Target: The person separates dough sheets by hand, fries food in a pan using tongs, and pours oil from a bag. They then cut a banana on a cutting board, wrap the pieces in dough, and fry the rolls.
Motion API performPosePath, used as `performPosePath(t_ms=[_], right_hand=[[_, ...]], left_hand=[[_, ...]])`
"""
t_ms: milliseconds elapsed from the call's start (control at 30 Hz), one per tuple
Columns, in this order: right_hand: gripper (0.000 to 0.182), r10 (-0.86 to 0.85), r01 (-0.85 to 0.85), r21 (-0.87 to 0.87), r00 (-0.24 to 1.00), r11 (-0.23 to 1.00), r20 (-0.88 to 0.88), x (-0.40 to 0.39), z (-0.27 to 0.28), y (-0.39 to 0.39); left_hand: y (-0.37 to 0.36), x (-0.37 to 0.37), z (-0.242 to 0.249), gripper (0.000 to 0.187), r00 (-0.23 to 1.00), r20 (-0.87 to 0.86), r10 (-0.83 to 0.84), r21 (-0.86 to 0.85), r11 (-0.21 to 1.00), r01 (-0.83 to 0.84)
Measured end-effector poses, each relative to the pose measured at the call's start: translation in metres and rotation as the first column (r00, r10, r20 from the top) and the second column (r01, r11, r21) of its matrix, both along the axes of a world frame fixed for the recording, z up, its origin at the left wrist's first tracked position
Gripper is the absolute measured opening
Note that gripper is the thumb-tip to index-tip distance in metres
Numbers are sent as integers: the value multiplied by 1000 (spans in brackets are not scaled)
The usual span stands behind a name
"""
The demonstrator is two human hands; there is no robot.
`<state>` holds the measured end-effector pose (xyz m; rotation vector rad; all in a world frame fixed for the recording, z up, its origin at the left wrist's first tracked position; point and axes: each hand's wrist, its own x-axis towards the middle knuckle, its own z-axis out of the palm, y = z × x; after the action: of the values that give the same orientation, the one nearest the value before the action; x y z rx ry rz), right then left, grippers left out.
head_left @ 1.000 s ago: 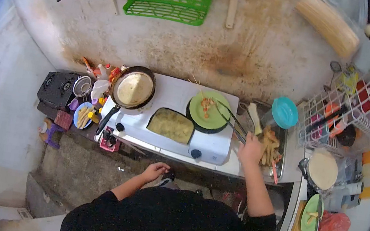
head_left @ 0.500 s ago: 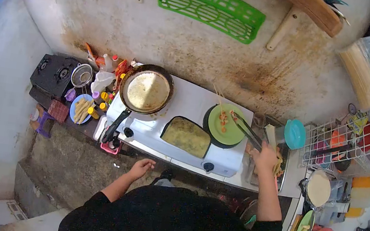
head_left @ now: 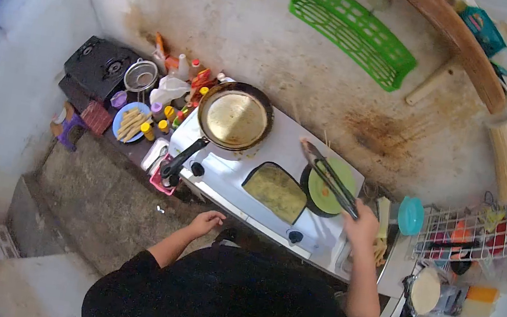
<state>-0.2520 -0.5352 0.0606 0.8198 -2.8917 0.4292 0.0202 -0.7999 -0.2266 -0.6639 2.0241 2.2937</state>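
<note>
My right hand point(head_left: 361, 226) is closed around the handle end of dark tongs point(head_left: 335, 182). The tongs reach up and left across a green plate point(head_left: 344, 172) on the stove's right burner. A small pinkish bit shows at their tips, past the plate's edge, too small to make out. Thin wooden skewers point(head_left: 326, 138) stick out beyond the plate, and a small orange bit of food lies on it. My left hand point(head_left: 206, 222) hangs before the stove's front edge, fingers loosely bent and holding nothing.
On the white stove point(head_left: 288, 144) stand a round frying pan point(head_left: 236, 120) and a rectangular pan point(head_left: 275, 191). To the left are a blue plate point(head_left: 118, 130) of pale sticks and several bottles. A wire rack point(head_left: 477, 238) and turquoise bowl point(head_left: 411, 216) stand right.
The view has turned and shifted. The tongs' tips have moved from the food on the green plate to beyond its upper left edge. The orange skewered pieces no longer show on the plate's middle.
</note>
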Motion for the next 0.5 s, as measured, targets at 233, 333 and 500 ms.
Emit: performPosePath(t_ms=[233, 333, 500], right_hand=[[40, 199, -211, 97, 973, 973, 119, 13, -50, -159], [36, 224, -250, 204, 964, 946, 144, 13, -63, -198], [41, 197, -211, 150, 975, 966, 105, 17, -56, -208]], left_hand=[[-8, 56, -24, 22, 968, 236, 87, -101, 993, -65], [-15, 89, -30, 24, 879, 463, 110, -141, 989, -49], [-13, 133, -8, 25, 821, 520, 235, -158, 971, -178]])
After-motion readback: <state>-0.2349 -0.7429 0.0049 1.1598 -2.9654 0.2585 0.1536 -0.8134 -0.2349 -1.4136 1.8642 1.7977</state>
